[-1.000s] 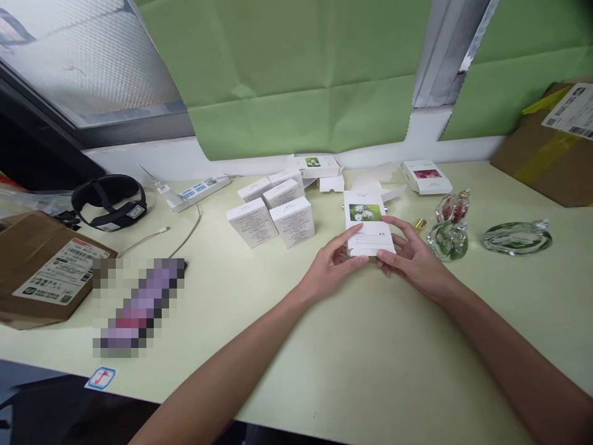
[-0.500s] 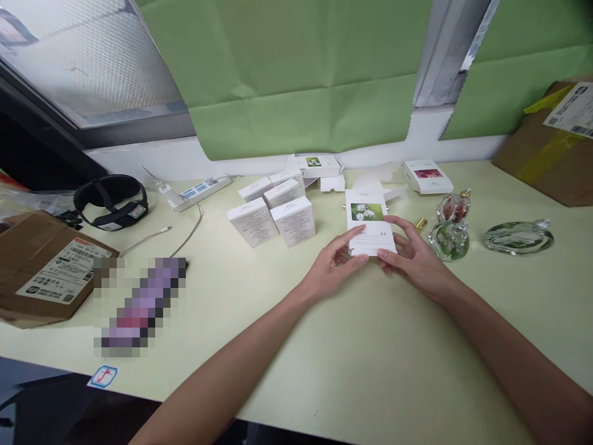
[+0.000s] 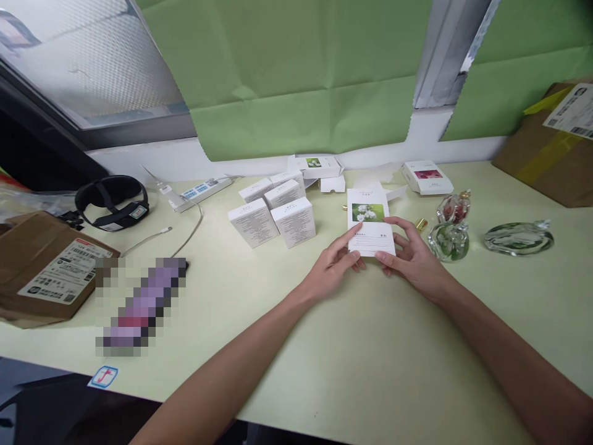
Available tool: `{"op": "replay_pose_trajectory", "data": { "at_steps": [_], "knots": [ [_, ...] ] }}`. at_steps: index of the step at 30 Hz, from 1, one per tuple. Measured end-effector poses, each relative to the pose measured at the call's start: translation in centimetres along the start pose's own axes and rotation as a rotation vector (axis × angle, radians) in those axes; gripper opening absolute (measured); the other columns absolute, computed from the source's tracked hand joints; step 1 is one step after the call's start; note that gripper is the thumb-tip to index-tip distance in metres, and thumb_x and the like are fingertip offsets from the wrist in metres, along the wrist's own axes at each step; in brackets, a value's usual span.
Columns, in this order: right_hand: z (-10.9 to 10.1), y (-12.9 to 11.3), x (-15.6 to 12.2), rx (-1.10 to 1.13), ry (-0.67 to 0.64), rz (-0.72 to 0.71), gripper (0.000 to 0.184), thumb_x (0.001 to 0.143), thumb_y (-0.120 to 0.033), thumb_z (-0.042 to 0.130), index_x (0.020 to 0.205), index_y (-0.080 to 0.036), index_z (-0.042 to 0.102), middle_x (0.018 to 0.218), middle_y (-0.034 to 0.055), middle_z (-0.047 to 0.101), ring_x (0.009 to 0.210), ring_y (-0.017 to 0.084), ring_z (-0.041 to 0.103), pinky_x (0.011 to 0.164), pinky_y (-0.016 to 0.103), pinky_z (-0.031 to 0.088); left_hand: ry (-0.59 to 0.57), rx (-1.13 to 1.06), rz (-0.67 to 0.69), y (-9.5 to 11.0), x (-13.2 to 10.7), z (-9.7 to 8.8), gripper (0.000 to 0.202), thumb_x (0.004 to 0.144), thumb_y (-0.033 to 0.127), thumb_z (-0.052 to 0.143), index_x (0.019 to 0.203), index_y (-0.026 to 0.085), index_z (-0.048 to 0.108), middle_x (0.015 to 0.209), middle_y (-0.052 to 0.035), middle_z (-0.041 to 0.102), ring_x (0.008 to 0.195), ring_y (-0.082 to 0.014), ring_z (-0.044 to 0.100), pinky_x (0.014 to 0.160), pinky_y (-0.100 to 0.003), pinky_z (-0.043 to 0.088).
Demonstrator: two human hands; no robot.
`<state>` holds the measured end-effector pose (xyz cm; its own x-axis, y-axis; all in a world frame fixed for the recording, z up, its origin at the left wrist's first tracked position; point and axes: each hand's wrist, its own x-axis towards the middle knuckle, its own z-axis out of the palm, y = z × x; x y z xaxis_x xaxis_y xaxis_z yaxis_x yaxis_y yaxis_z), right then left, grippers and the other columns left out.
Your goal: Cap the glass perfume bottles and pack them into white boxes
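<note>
Between my two hands is a small white carton [image 3: 370,238] with a picture of white flowers on its front. My left hand [image 3: 331,266] grips its lower left edge, thumb at the bottom corner and fingers along the side. On the opposite edge, my right hand [image 3: 412,256] holds the carton with the thumb in front and fingers beside and behind. Close to my right hand lies a gold cap [image 3: 421,225]. Beyond it are glass bottles, one with red inside [image 3: 454,207] and one with green [image 3: 448,240]. A clear glass bottle [image 3: 519,238] lies farther right.
Several white cartons [image 3: 293,222] stand left of my hands. A flower-print box [image 3: 319,165] and a red-flower box [image 3: 427,177] lie at the back. Leftward are a pixelated phone [image 3: 143,303], a black headset [image 3: 111,203], a power strip [image 3: 206,188] and a cardboard box [image 3: 50,266].
The carton has turned slightly and its lower edge looks closed and even. My left thumb has drawn back left from its bottom edge; my right hand stays nearly in place.
</note>
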<state>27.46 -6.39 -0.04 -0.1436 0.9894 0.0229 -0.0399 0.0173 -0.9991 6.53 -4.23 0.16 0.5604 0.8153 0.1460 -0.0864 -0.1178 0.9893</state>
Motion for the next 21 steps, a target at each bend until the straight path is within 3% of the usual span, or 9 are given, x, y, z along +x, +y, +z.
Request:
{"op": "replay_pose_trajectory", "data": {
  "at_steps": [5, 10, 15, 21],
  "knots": [
    [-0.21, 0.07, 0.03, -0.006, 0.007, -0.018, 0.069, 0.078, -0.040, 0.078, 0.134, -0.041, 0.039, 0.108, 0.0019, 0.059, 0.070, 0.014, 0.056, 0.056, 0.029, 0.051, -0.026, 0.013, 0.015, 0.02, -0.04, -0.01, 0.063, 0.096, 0.044, 0.054, 0.153, 0.029, 0.032, 0.107, -0.0076, 0.067, 0.091, -0.0189, 0.063, 0.088, -0.037, 0.051],
    [-0.51, -0.14, -0.20, -0.048, -0.057, -0.045, 0.061, 0.078, -0.036, 0.078, 0.131, -0.041, 0.048, 0.122, 0.0044, 0.057, 0.088, 0.019, 0.061, 0.060, 0.030, 0.054, 0.009, 0.059, 0.032, 0.06, 0.04, 0.00, 0.063, 0.097, 0.046, 0.051, 0.154, 0.026, 0.031, 0.094, -0.0064, 0.067, 0.087, -0.0182, 0.063, 0.084, -0.034, 0.052],
    [-0.83, 0.14, -0.08, -0.069, -0.030, -0.058, 0.049, 0.080, -0.035, 0.077, 0.125, -0.033, 0.060, 0.097, 0.0028, 0.066, 0.074, 0.016, 0.059, 0.059, 0.031, 0.054, 0.043, 0.098, 0.040, 0.11, 0.01, 0.15, 0.061, 0.098, 0.045, 0.049, 0.153, 0.024, 0.033, 0.086, -0.0046, 0.066, 0.082, -0.0156, 0.061, 0.083, -0.031, 0.051],
    [-0.90, 0.46, 0.11, -0.055, 0.017, -0.081, 0.044, 0.076, -0.032, 0.081, 0.117, -0.030, 0.066, 0.101, 0.0041, 0.068, 0.069, 0.013, 0.058, 0.050, 0.026, 0.051, 0.094, 0.158, 0.050, 0.18, -0.15, 0.27, 0.056, 0.098, 0.046, 0.049, 0.148, 0.022, 0.044, 0.102, -0.0089, 0.067, 0.077, -0.0133, 0.058, 0.083, -0.030, 0.050]
  ]
}}
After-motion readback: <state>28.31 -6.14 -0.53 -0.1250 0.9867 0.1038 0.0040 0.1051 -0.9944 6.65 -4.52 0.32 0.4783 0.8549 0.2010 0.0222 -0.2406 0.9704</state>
